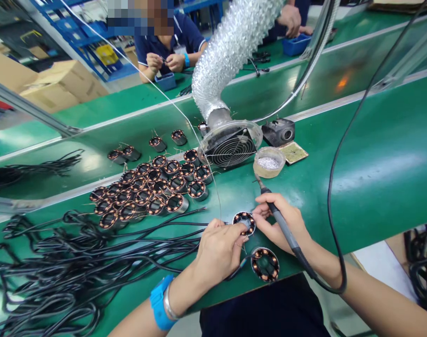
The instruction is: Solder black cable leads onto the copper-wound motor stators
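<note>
My left hand (220, 245) grips a motor stator (249, 218), a ring with copper windings, with fingers on its rim and inside it. In my right hand (287, 220) a soldering iron (282, 219) lies across the fingers, its tip pointing up and away near a round cup of solder (268, 161). The right thumb and fingertips come close to the stator's right side; whether they touch it I cannot tell. Just below, a second stator (265, 264) rests near the table edge, with a black cable running to its left side. A thin wire rises by my left hand.
Several stators (157, 187) stand grouped at the back left. Black cables (66, 267) spread over the left of the green table. A fan (231, 150) under a silver duct (220, 61), an iron holder (279, 132) and a sponge (293, 152) stand behind. Co-workers' hands (166, 62) are across the bench.
</note>
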A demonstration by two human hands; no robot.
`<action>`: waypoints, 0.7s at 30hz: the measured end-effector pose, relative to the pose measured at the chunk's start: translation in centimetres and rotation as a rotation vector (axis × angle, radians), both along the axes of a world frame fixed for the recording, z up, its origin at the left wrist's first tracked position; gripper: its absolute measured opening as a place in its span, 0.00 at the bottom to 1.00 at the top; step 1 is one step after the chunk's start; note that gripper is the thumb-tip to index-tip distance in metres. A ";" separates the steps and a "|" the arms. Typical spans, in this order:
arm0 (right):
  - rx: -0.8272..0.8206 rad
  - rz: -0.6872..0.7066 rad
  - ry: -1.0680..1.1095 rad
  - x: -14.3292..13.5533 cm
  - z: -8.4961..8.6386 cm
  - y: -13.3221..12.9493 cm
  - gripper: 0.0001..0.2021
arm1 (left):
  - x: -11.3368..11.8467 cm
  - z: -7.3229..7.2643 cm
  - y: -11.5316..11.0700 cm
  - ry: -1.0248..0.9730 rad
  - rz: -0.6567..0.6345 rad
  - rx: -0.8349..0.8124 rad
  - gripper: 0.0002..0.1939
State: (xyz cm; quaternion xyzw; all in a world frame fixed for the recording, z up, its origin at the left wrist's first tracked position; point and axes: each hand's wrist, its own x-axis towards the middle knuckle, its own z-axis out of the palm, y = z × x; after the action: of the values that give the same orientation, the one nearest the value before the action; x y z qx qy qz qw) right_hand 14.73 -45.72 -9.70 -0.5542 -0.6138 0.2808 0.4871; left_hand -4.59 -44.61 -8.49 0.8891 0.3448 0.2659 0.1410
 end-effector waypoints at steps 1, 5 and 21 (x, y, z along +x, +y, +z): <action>-0.004 0.002 0.002 0.0 0.0 0.1 0.15 | 0.0 0.0 0.0 -0.006 -0.004 -0.002 0.07; -0.026 0.023 0.022 0.4 -0.1 0.1 0.14 | 0.0 -0.2 0.1 -0.038 -0.012 -0.005 0.07; 0.122 0.027 -0.112 0.5 -0.5 -0.4 0.11 | -0.1 0.3 0.9 -0.044 -0.106 0.023 0.10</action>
State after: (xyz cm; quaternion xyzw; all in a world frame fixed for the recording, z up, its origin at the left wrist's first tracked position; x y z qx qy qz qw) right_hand 15.25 -46.14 -10.20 -0.5299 -0.6635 0.2178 0.4812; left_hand -4.74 -43.74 -8.22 0.9017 0.2907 0.2815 0.1523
